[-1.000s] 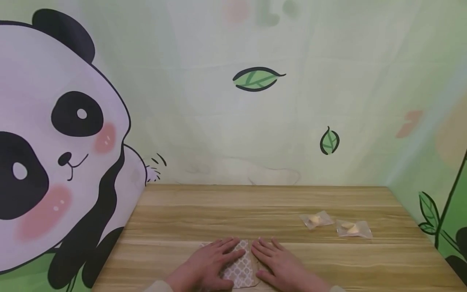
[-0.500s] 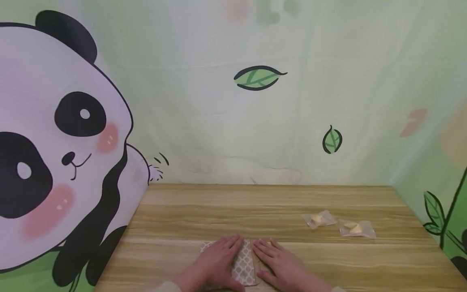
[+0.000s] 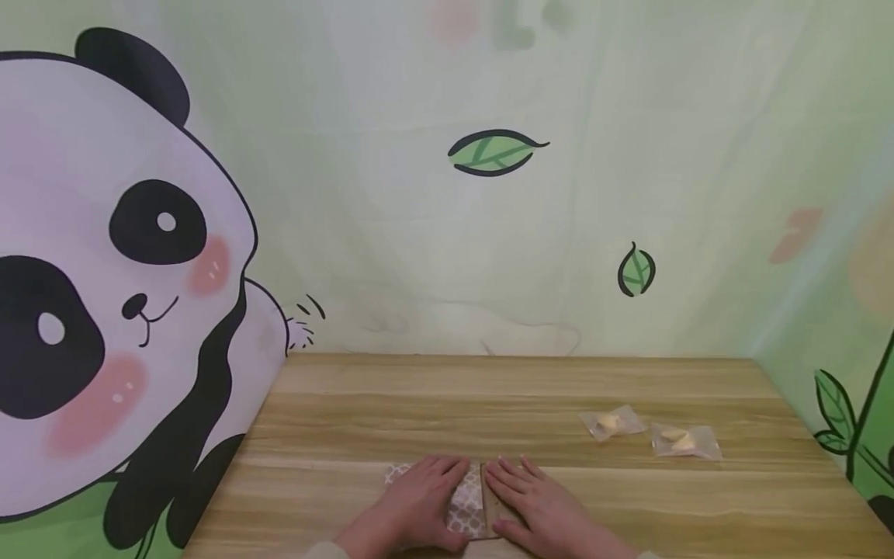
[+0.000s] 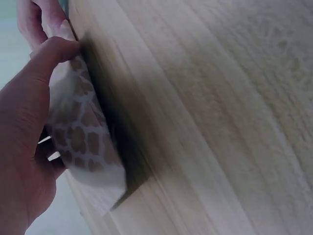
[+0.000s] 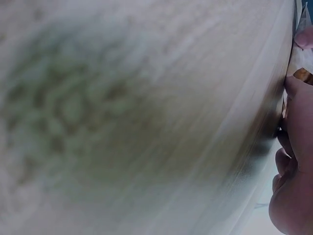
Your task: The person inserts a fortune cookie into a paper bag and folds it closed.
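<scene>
A flat, paper-like piece with a grey-and-white lattice pattern (image 3: 466, 508) lies on the wooden table before me. Along its right side shows a plain brown part (image 3: 497, 514). My left hand (image 3: 422, 497) grips the patterned piece, fingers at the far edge and thumb at the near edge. In the left wrist view the patterned piece (image 4: 80, 132) bows up under that hand, and its outer end stands off the table. My right hand (image 3: 545, 501) rests on the brown part with straight fingers, covering much of it. In the right wrist view the right hand (image 5: 298, 142) shows only at the edge.
Two small clear packets with pale yellow contents, one packet (image 3: 613, 423) left of the other packet (image 3: 686, 442), lie farther back on the right. The wooden table (image 3: 419, 388) ends at a cloth backdrop (image 3: 391, 194) printed with a panda and leaves.
My left fingers have drawn together and the thumb has come in at the near edge, from lying spread. More of the brown part shows. My right hand has hardly moved.
</scene>
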